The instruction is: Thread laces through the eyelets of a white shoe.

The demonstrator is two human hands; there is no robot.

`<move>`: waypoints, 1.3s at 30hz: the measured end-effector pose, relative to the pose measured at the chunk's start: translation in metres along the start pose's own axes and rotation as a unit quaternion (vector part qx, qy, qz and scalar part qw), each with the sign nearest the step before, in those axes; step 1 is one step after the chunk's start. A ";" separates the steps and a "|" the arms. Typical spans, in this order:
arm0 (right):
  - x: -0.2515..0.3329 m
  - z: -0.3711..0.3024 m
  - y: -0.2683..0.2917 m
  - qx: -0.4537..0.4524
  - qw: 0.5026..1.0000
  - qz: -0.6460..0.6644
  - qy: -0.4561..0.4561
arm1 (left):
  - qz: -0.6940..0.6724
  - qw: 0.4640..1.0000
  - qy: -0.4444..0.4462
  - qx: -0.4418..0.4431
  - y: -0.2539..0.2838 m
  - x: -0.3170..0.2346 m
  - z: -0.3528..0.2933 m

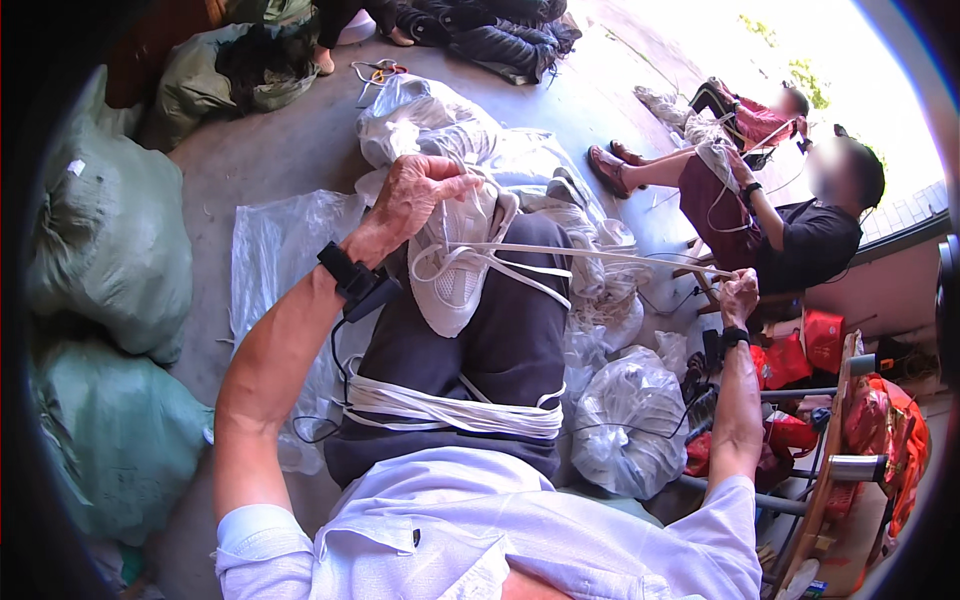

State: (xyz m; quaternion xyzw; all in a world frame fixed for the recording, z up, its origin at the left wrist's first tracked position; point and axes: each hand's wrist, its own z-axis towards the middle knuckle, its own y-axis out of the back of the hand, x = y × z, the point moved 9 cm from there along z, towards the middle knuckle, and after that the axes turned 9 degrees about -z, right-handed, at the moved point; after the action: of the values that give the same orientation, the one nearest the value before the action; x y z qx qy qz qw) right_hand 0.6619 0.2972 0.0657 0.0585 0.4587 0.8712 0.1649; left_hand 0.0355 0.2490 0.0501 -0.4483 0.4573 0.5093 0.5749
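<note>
Sacks [110, 240]: green, bulging, stacked at the left, off the work area.
Bags [625, 415]: clear plastic, laces inside, near the right knee for reach.
Shoe [455, 265]: white, propped on the raised knee.
Laces [450, 410]: white bundle across the thigh.
Left hand [420, 195]: grip closed on the shoe's top, steadying it.
Right hand [738, 295]: grip clamped on a lace [600, 255], drawn taut from the shoe.

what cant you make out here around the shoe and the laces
Head view only:
- Shoe toe: hidden by the left hand.
- Lace end: hidden inside the right hand.
- Lace bundle ends: hidden, wrapped under the knee.
- Clear bag contents: too blurred.
</note>
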 end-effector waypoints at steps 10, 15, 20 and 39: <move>-0.022 -0.028 -0.056 0.058 0.993 0.099 -0.005 | 0.173 0.975 -0.097 -0.101 0.005 -0.024 -0.032; 0.034 -0.054 -0.040 0.093 0.987 0.107 0.072 | 0.290 0.946 -0.134 0.059 -0.035 -0.038 -0.043; 0.188 -0.097 0.030 0.181 0.905 0.333 0.194 | 0.389 0.897 -0.179 0.111 -0.035 -0.040 -0.050; 0.352 -0.142 0.133 0.072 0.826 0.385 0.406 | 0.395 0.888 -0.114 0.204 -0.025 -0.036 -0.041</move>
State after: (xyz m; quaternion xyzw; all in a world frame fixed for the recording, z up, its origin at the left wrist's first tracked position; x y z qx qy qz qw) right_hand 0.2642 0.2370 0.0763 -0.1168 0.4861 0.7736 -0.3894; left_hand 0.0554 0.2002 0.0795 -0.0426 0.6220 0.6375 0.4527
